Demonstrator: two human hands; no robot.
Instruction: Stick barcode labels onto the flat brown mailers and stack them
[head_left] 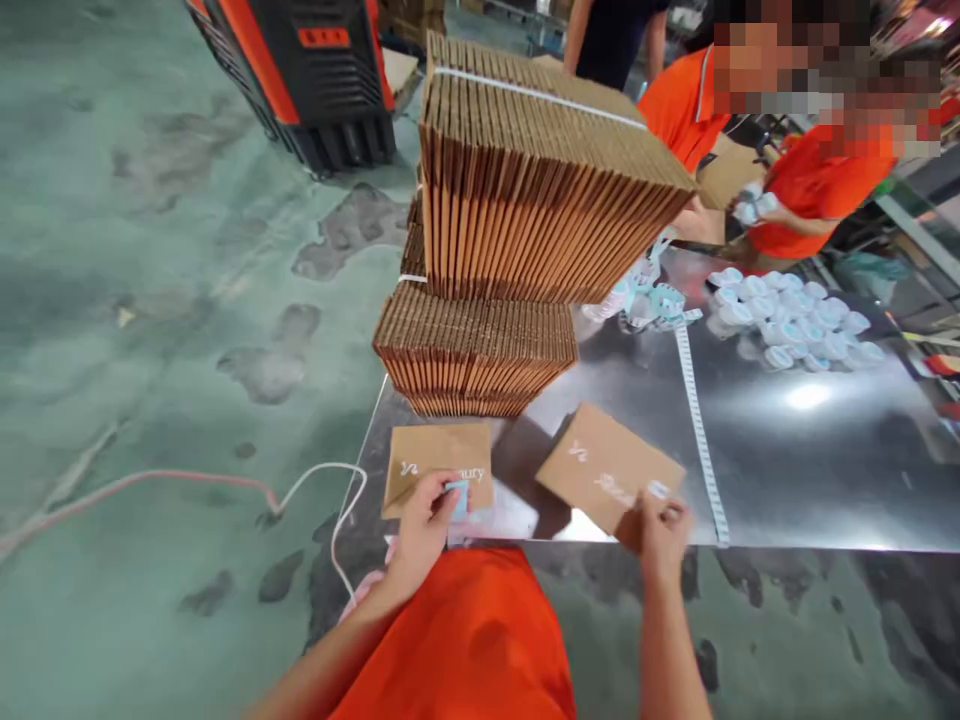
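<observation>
A flat brown cardboard box (405, 475) with white print lies near the left end of the metal table. Over its right half, my left hand (421, 525) pinches a small light blue piece (459, 498) that looks like paper or film. My right hand (661, 535) is closed on the lower right corner of a second printed cardboard box (607, 465), tilted and casting a shadow on the table. A small white oval (658, 489) shows beside the right fingertips; I cannot tell whether it is print or a label.
Tall bundles of folded cardboard (540, 220) stand strapped behind the boxes. A measuring tape (701, 430) crosses the metal table (825, 470), with several white rolls (799, 315) further back. People in orange shirts work beyond. A cable (187, 475) lies on the left.
</observation>
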